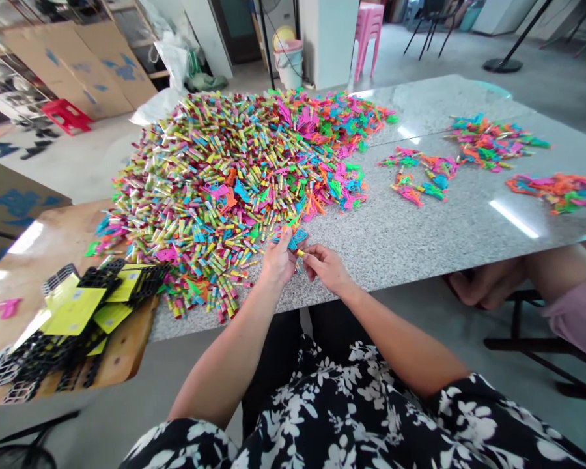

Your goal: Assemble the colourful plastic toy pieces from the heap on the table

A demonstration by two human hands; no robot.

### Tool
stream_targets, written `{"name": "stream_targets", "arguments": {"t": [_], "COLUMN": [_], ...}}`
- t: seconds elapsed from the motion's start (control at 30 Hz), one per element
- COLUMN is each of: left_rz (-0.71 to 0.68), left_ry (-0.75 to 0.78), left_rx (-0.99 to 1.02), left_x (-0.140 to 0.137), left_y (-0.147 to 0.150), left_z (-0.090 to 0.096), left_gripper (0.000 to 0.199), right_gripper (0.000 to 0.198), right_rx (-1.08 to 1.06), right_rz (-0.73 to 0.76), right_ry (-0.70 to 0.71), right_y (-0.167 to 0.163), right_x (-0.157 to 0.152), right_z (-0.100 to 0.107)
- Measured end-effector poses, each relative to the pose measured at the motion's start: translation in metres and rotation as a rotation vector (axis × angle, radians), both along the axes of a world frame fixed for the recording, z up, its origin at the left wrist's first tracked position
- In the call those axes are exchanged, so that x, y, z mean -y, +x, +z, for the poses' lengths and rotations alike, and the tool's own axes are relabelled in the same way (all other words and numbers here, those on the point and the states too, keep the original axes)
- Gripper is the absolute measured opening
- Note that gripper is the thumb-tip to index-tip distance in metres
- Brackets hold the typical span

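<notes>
1. The landmark is a large heap of small printed paper-like tubes (190,163), mostly yellow, red and pink, mounded across a speckled grey stone surface (342,238).
2. Just beside the heap's near right edge, the left hand (278,262) grasps a blue perforated plastic piece (299,238) between thumb and fingers.
3. Right of the left hand and close to the same edge, the right hand (323,266) pinches a small yellow tube (301,253) at the blue piece. Whether the two are joined or only touching is too small to tell.
4. Flat pink, green, orange and blue plastic pieces (344,120) lie along the heap's far right side.
5. Well to the right of the heap are separate smaller groups of bright plastic pieces: a scattered one (420,172), a denser one (498,143) and one nearest the surface's right edge (561,192).
6. Left of the heap's near end, black plastic mesh with yellow cards (78,309) lies piled on a wooden surface (127,358).
7. Judging progress, one piece appears partway through handling. The groups on the right may be handled already, though that cannot be confirmed; the heap's bulk suggests most remains.
</notes>
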State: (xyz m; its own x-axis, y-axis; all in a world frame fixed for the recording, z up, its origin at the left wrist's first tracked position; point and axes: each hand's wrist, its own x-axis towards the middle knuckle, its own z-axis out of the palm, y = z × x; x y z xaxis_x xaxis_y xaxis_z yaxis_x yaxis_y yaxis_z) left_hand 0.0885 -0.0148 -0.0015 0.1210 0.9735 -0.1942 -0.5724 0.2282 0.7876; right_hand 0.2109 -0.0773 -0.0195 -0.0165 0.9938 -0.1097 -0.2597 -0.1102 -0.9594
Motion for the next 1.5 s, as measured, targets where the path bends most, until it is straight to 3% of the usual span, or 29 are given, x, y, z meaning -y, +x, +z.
{"name": "stream_targets", "arguments": {"t": [0.5, 0.67, 0.77, 0.9, 0.97, 1.03, 1.13, 1.23, 1.3, 1.4, 1.5], "left_rz": [-0.062, 0.024, 0.031, -0.031, 0.023, 0.081, 0.069, -0.022, -0.068, -0.068, -0.060], "left_ry": [-0.025, 0.088, 0.040, -0.053, 0.001, 0.089, 0.204, 0.278, 0.286, 0.219, 0.136], "left_rx": [-0.051, -0.123, -0.166, -0.348, -0.582, -0.832, -1.221, -1.525, -1.628, -1.545, -1.324], "left_x": [0.004, 0.009, 0.012, 0.001, -0.014, -0.033, -0.064, -0.090, -0.105, -0.123, -0.133], "left_y": [0.007, 0.019, 0.026, 0.010, -0.006, -0.020, -0.025, -0.009, 0.004, 0.011, -0.001], "left_z": [0.003, -0.001, -0.008, -0.021, -0.026, -0.028, -0.026, -0.023, -0.024, -0.029, -0.031], "left_gripper": [0.040, 0.042, 0.041, 0.033, 0.027, 0.020, 0.017, 0.031, 0.048, 0.053, 0.044], "right_gripper": [0.037, 0.030, 0.026, 0.016, 0.013, 0.023, 0.023, 0.009, 0.013, 0.017, 0.008], "right_rx": [-0.393, -0.480, -0.455, -0.308, -0.244, -0.190, 0.121, 0.501, 0.845, 1.164, 1.049], "right_rz": [-0.084, -0.191, -0.250, -0.480, -0.675, -0.748, -0.550, -0.232, -0.072, 0.008, -0.070], "right_ry": [-0.154, -0.166, -0.176, -0.170, -0.128, -0.122, -0.143, -0.121, -0.062, 0.015, 0.044], "right_y": [0.008, 0.000, -0.002, 0.041, 0.077, 0.105, 0.106, 0.065, 0.034, 0.008, 0.011], "right_x": [-0.003, -0.003, -0.003, -0.021, -0.036, -0.049, -0.057, -0.054, -0.051, -0.052, -0.057], "right_z": [0.001, -0.001, -0.004, -0.003, 0.001, 0.003, -0.001, -0.012, -0.018, -0.024, -0.029]}}
